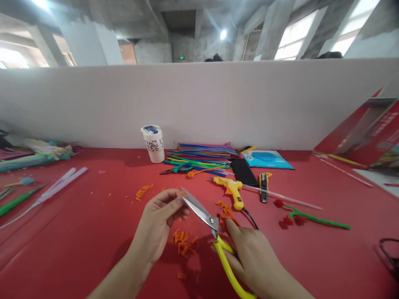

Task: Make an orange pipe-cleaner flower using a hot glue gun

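My right hand (254, 259) grips the yellow handles of a pair of scissors (205, 218), whose steel blades point up and left. My left hand (158, 222) is pinched closed at the blade tips, holding a small orange piece (182, 193) that barely shows past the fingertips. Below the blades lies a heap of short orange cut bits (183, 243) on the red table (77, 245). More orange bits (141, 192) lie further left.
A yellow glue gun (232, 191) with a black cord, a utility knife (264, 185), a bundle of coloured pipe cleaners (202, 158), a white cup (153, 143), a black card and a blue packet stand behind. A green stem with red flowers (307, 216) lies right. A white partition closes the back.
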`<state>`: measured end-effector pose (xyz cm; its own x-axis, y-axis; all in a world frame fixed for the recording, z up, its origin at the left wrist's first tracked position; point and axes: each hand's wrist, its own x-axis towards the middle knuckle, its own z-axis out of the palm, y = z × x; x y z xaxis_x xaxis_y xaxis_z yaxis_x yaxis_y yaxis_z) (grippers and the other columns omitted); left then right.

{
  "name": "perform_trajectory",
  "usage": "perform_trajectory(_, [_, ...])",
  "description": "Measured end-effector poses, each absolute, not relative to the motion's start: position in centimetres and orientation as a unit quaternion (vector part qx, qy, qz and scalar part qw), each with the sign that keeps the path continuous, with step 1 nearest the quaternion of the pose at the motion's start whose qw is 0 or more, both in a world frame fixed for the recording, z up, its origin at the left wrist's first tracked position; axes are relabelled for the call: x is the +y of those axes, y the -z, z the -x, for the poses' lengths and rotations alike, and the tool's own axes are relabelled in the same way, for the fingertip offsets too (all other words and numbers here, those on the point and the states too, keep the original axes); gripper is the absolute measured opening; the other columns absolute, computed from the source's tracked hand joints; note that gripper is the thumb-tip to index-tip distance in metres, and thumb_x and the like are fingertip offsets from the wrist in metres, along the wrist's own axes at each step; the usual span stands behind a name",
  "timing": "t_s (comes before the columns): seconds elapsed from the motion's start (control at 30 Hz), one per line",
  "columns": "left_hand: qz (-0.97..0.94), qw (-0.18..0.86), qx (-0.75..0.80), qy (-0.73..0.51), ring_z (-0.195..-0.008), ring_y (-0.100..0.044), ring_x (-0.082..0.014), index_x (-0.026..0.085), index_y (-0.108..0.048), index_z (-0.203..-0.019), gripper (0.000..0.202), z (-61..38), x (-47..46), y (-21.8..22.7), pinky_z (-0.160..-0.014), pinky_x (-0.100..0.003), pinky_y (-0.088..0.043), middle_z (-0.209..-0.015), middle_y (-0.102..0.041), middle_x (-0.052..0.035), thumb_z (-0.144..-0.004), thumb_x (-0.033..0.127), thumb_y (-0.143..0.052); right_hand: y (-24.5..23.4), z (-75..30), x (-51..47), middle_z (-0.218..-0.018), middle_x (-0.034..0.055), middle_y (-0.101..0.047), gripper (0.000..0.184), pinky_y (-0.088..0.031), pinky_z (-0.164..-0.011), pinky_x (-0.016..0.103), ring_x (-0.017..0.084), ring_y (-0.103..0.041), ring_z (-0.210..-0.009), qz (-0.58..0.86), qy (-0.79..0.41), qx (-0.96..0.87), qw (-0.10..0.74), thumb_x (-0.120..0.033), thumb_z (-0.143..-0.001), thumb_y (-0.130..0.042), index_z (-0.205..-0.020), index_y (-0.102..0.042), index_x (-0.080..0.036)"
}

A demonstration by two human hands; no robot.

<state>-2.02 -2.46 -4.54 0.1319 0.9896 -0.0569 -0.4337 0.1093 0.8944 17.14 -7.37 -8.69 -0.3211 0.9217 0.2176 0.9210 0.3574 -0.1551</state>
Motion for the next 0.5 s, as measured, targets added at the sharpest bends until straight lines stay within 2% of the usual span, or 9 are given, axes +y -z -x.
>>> perform_trajectory(0.33, [-0.375, 0.655, 0.353, -0.553, -0.052, -0.053, -0.0074, 0.013, -0.067, -0.068, 0.003, 1.9, -2.44, 4.46, -0.05, -0.017, -0.044, -0.061, -0.061, -0.0002, -0.068, 0.016, -0.066, 8.96, -16.92, -7.59, -0.053, 0.004, -0.061, 0.021, -0.019, -0.042, 0.027, 0.022, -0.058, -0.045, 0.557, 0.02, -0.819, 0.139, -0.034, -0.08, -0.043, -0.086, -0.047, -0.014])
perform_trajectory(0.5, [-0.38, 0.659, 0.345, -0.549, -0.053, -0.054, -0.0071, 0.013, -0.067, -0.07, 0.003, 2.07, -2.39, 4.48, -0.051, -0.016, -0.045, -0.062, -0.061, -0.0001, -0.069, 0.015, -0.065, 8.79, -16.91, -7.6, -0.051, 0.0029, -0.061, 0.018, -0.019, -0.042, 0.026, 0.02, -0.058, -0.043, 0.547, 0.026, -0.824, 0.144, -0.032, -0.078, -0.044, -0.084, -0.047, -0.015])
